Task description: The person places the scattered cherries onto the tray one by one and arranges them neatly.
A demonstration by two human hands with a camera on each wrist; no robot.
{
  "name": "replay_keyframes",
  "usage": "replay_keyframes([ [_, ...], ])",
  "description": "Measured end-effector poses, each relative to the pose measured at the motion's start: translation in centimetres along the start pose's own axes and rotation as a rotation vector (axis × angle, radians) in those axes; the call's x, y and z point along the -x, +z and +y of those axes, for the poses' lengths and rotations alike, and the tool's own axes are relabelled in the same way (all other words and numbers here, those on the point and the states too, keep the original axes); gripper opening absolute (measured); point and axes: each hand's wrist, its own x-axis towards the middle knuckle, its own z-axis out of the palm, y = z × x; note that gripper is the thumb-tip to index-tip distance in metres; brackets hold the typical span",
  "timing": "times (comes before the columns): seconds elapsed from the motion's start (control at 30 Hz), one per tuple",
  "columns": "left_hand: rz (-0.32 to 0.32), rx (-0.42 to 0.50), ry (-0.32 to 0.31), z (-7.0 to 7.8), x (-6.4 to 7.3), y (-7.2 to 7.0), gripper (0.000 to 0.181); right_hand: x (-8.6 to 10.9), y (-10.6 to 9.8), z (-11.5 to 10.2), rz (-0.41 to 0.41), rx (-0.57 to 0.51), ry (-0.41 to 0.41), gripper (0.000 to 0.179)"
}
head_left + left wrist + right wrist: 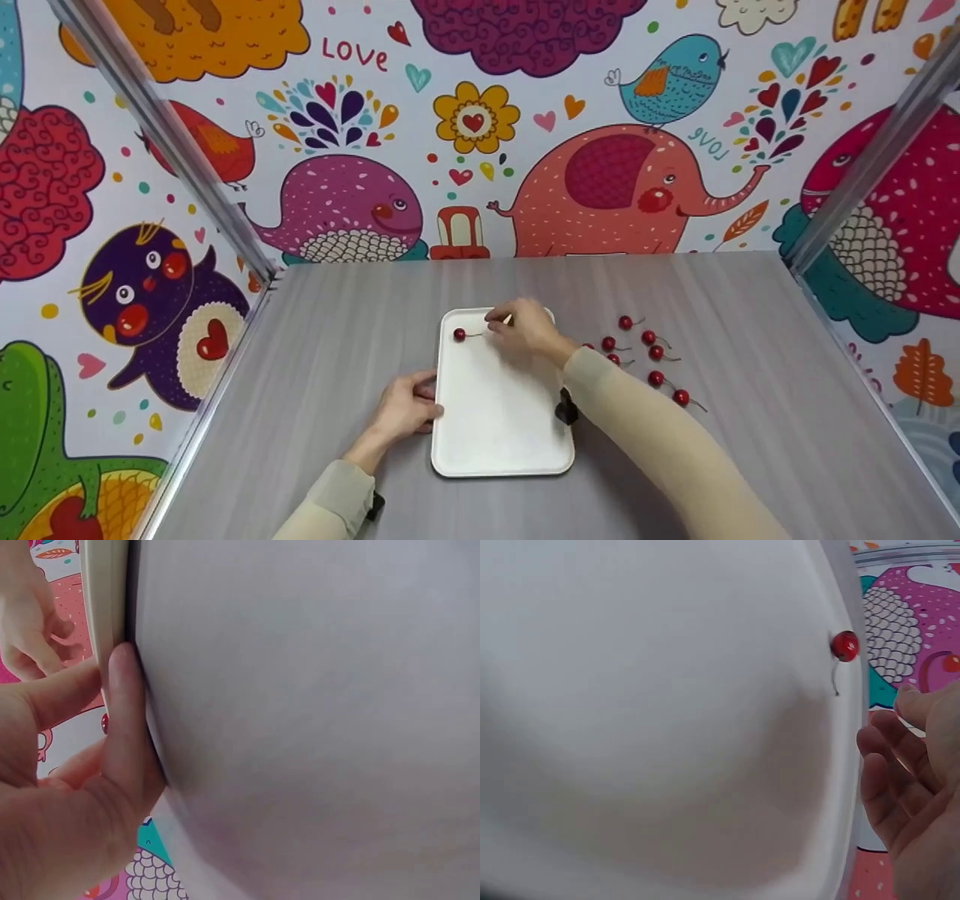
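A white rectangular tray (pixel 499 420) with rounded corners lies on the table. One red cherry (pixel 459 334) with its thin stem sits inside near the far left corner; the right wrist view also shows this cherry (pixel 845 646) close to the rim. My left hand (pixel 405 405) holds the tray's left edge, and in the left wrist view its fingers (pixel 124 690) lie against the rim. Over the far end of the tray is my right hand (pixel 525 326), just right of the cherry's stem. Its fingers (pixel 877 787) are loosely bent, with nothing between them.
Several more cherries (pixel 656 379) with stems lie scattered on the grey table (pixel 337 322) right of the tray, some partly behind the right forearm. Metal frame posts (pixel 172 142) and walls with cartoon animals enclose the table's back and sides.
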Motion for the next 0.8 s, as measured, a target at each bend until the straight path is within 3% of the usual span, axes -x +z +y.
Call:
replay_keyframes([
  [0.23, 0.013, -0.011, -0.009, -0.4, 0.3, 0.1, 0.070, 2.1, -3.0, 1.3, 0.025, -0.052, -0.077, 0.022],
  [0.53, 0.021, -0.015, -0.003, -0.1, 0.2, 0.0, 0.070, 4.4, -7.7, 3.5, 0.058, -0.069, -0.039, 0.022],
  [0.67, 0.023, -0.023, -0.003, 0.1, 0.2, 0.0, 0.070, 5.4, -9.8, 5.4, 0.099, -0.072, -0.063, 0.022],
  [0.8, 0.016, -0.043, 0.004, 0.3, 0.1, 0.3, 0.069, 6.9, -11.9, 7.6, 0.145, -0.056, -0.023, 0.022],
])
